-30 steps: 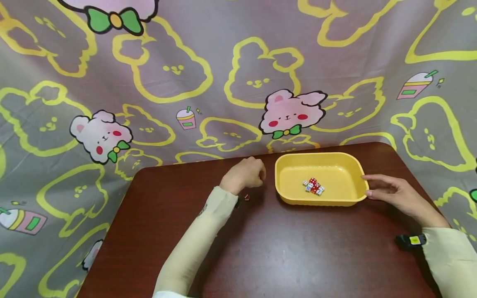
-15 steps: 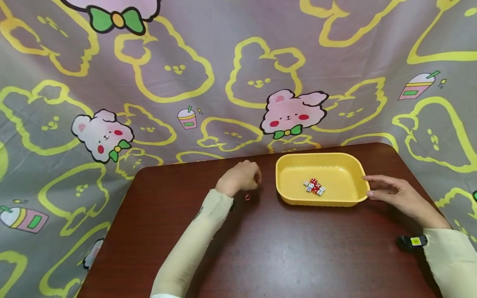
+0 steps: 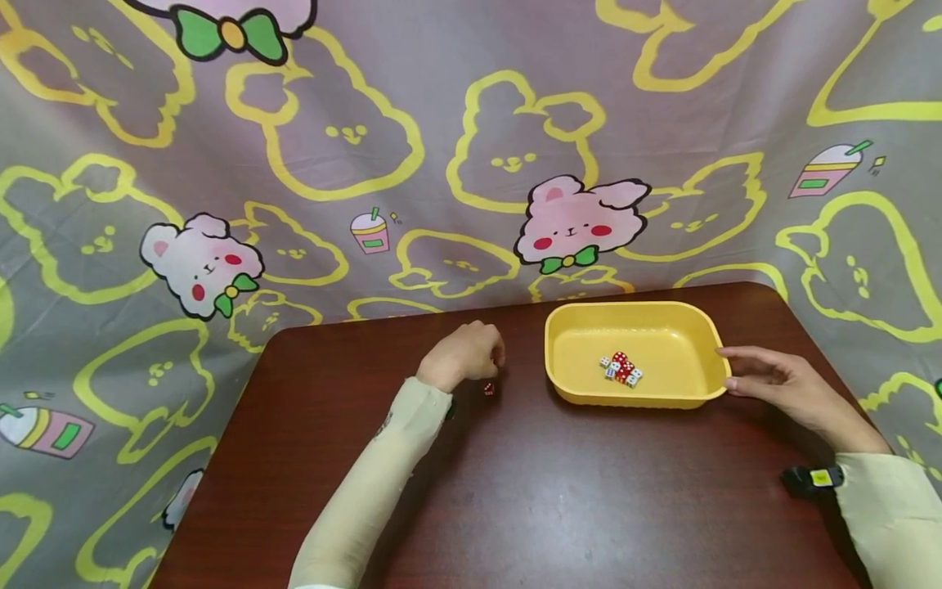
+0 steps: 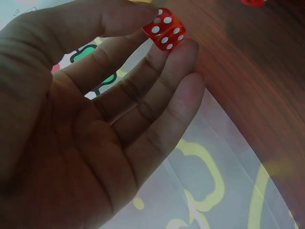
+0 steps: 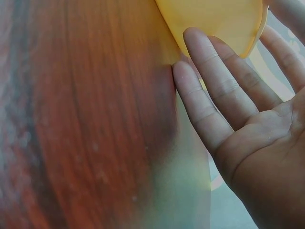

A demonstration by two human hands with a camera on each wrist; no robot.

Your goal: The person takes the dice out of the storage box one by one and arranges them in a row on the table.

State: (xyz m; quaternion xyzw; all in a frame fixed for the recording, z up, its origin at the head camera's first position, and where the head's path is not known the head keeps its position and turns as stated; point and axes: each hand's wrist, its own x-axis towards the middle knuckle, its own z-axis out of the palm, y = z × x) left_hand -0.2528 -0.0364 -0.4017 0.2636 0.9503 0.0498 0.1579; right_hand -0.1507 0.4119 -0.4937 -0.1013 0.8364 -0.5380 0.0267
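My left hand (image 3: 462, 357) is over the table, left of the yellow basin. Its thumb and fingertips pinch a red die (image 4: 165, 29) with white dots, plain in the left wrist view but hidden in the head view. Close by, another red die (image 3: 489, 389) lies on the table just below the hand. My right hand (image 3: 798, 394) rests fingertips and thumb against the right end of the yellow basin (image 3: 636, 401), with its fingers fairly straight in the right wrist view (image 5: 238, 95). Inside the basin sits a small cluster of red and white dice (image 3: 621, 370).
The dark brown wooden table (image 3: 559, 507) ends at a patterned cloth (image 3: 412, 123), which hangs behind it and at both sides. The basin stands near the table's back edge, right of the middle.
My left hand has moved left, away from the basin, and slightly down toward the loose red die. The right hand and the basin have stayed in place.
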